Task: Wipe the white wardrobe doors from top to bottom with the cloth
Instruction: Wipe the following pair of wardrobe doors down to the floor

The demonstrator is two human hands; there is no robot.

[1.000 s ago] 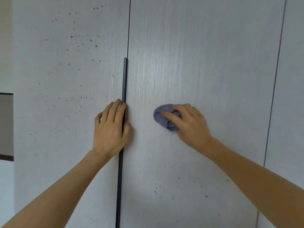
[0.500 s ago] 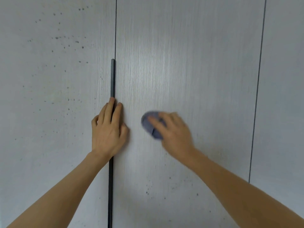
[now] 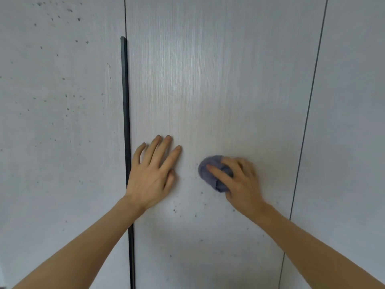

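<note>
The middle white wardrobe door [image 3: 218, 80] fills the centre of the view, clean above and with small dark specks below my hands. My right hand [image 3: 239, 182] presses a bunched grey-blue cloth [image 3: 210, 172] flat against this door. My left hand [image 3: 154, 174] lies flat on the same door with its fingers spread, just right of the black vertical handle strip [image 3: 125, 122], holding nothing. The left door [image 3: 58, 122] is dotted with many dark specks.
A third white door [image 3: 350, 122] stands to the right past a thin dark gap. The handle strip runs from upper left down out of view behind my left forearm.
My left hand has come off the black handle strip and moved right onto the middle door with fingers spread. My right hand has slid the cloth lower on that door. The view has dropped.
</note>
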